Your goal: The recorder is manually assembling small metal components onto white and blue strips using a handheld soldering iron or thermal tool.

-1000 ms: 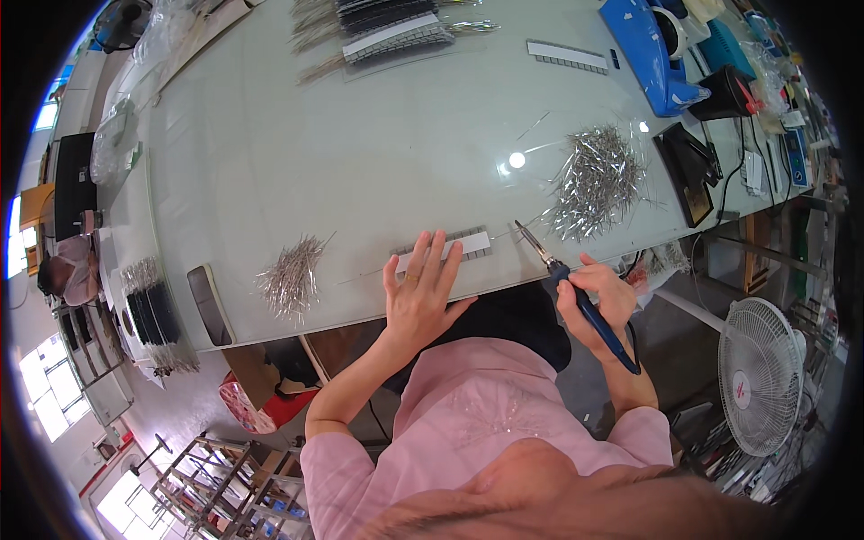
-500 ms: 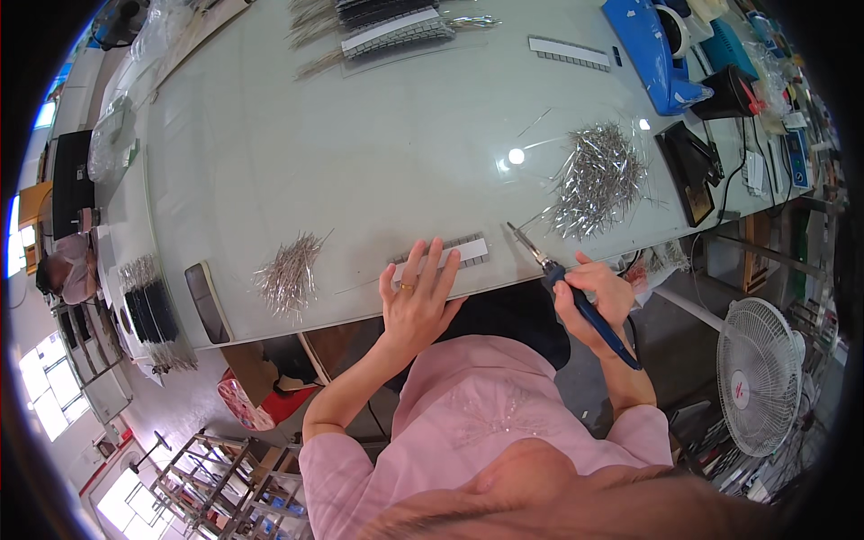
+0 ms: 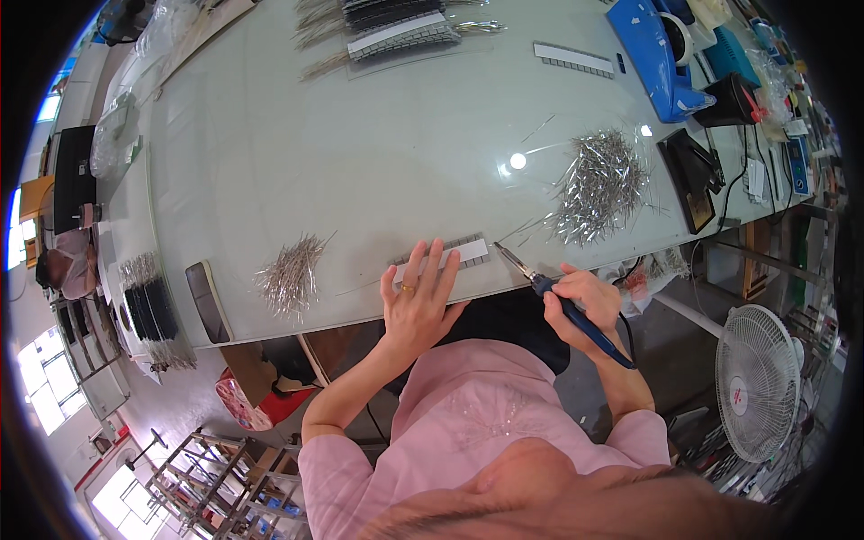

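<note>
My left hand (image 3: pixel 420 295) lies flat with its fingers spread over a short white and grey segmented strip (image 3: pixel 472 253) near the table's front edge. It presses on the strip, and part of the strip is hidden under the fingers. In my right hand (image 3: pixel 580 306), closed around its blue handle, is a soldering iron (image 3: pixel 589 326). The iron's metal tip is just right of the strip's right end; whether they touch I cannot tell. A thin wire (image 3: pixel 358 288) reaches out from the strip's left side.
A large pile of silvery wire pieces (image 3: pixel 601 189) lies to the right, a smaller pile (image 3: pixel 292 277) to the left. A phone (image 3: pixel 209 302), a blue tape dispenser (image 3: pixel 652 63), another strip (image 3: pixel 573 59) and bundled strips (image 3: pixel 400 38) also rest on the table. A white fan (image 3: pixel 759 382) stands right.
My right hand has moved the soldering iron slightly left, bringing its tip closer to the strip's right end. My left hand stays on the strip.
</note>
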The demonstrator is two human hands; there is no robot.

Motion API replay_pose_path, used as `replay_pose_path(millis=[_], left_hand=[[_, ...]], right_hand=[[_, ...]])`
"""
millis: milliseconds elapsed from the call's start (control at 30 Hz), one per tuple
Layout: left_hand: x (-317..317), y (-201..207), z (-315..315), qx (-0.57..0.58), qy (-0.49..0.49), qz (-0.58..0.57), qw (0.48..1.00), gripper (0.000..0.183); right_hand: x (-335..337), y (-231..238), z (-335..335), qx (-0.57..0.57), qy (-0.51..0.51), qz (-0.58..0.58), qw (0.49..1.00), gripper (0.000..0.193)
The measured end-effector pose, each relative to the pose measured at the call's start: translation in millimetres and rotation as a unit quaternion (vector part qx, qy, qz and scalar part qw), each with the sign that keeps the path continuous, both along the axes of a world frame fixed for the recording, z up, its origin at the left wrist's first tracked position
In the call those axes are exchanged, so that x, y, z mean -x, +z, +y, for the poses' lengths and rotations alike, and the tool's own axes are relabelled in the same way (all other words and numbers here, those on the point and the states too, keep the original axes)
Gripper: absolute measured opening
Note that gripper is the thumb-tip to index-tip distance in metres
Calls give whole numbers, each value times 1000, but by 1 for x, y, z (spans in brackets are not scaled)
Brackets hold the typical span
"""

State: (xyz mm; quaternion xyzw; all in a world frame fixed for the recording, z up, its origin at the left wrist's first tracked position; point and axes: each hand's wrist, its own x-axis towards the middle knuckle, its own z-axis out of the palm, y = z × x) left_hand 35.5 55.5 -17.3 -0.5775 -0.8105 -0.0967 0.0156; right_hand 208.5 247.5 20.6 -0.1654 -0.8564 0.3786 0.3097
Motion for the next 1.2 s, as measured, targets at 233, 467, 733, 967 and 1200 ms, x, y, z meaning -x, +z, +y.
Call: replay_pose_path(millis=[233,467,733,967,1200], left_hand=[[0,3,7,-4,5,-21,1000,80],[-9,8,-5,11,20,-5,1000,76],[-25,11,2,12,49,-47,998,74],[-27,12,5,10,46,-51,998,74],[-26,11,6,13,41,-46,998,75]], right_hand=[[-2,-4,-5,94,-95,-16,991,16],[-8,1,-2,82,-67,-3,994,15],[-6,8,-1,-10,-18,-6,1000,20],[-3,12,2,-27,-5,-4,1000,21],[2,16,4,-31,27,-16,999,23]])
